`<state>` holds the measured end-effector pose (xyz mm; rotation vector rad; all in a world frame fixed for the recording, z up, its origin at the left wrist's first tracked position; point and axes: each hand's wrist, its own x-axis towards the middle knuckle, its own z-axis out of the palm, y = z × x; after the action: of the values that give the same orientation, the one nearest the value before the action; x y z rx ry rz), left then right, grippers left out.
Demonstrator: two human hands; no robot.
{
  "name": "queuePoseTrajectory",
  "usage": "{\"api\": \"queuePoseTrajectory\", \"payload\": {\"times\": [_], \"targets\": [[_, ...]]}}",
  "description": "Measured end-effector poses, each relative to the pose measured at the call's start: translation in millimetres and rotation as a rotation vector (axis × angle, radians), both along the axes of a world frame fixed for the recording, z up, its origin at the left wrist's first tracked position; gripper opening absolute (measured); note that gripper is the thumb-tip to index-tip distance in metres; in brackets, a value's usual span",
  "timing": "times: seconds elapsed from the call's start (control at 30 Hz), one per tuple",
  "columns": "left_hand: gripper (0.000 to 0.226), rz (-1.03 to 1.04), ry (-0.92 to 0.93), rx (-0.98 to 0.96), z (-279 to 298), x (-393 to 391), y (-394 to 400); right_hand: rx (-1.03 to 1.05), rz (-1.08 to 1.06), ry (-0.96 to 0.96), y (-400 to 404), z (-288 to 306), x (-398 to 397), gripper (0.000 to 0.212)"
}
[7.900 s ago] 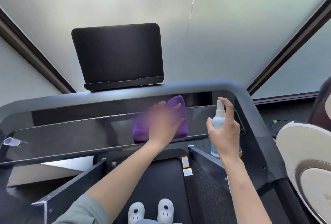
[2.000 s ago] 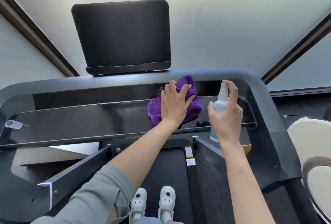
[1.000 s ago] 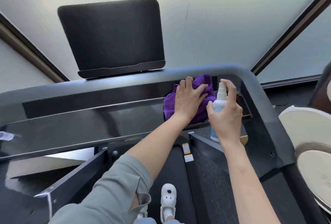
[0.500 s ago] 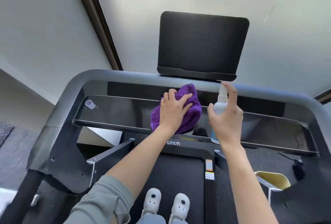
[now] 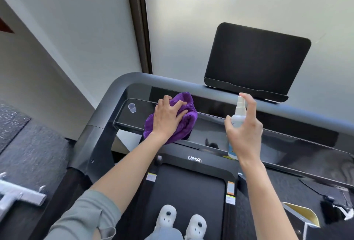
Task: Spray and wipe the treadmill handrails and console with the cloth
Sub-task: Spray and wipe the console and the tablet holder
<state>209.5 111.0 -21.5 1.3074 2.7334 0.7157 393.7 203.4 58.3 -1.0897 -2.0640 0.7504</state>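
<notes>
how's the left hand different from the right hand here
The left hand lies palm down on the purple cloth, pressing it onto the glossy console; the right hand is raised, wrapped around the spray bottle. The left hand's fingers grip folds of the cloth; the right hand's forefinger sits on the nozzle. Both are bare.

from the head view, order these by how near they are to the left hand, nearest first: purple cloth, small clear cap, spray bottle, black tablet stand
Measured from the left hand:
1. Purple cloth, gripped under that hand on the console.
2. Small clear cap, just to its left on the console.
3. Spray bottle, to the right, in the right hand.
4. Black tablet stand, far upper right.
</notes>
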Motion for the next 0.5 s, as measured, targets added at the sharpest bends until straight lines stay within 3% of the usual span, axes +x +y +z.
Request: {"api": "queuePoseTrajectory", "payload": {"times": [0.2, 0.5], "targets": [[0.033, 0.053, -0.045, 0.069, 0, -18, -31, 0.008, 0.009, -0.018, -8, -2, -10, 0.06], [0.033, -0.054, -0.119, 0.081, 5, -57, -44, -0.004, -0.001, -0.014, -5, 2, -23, 0.062]]}}
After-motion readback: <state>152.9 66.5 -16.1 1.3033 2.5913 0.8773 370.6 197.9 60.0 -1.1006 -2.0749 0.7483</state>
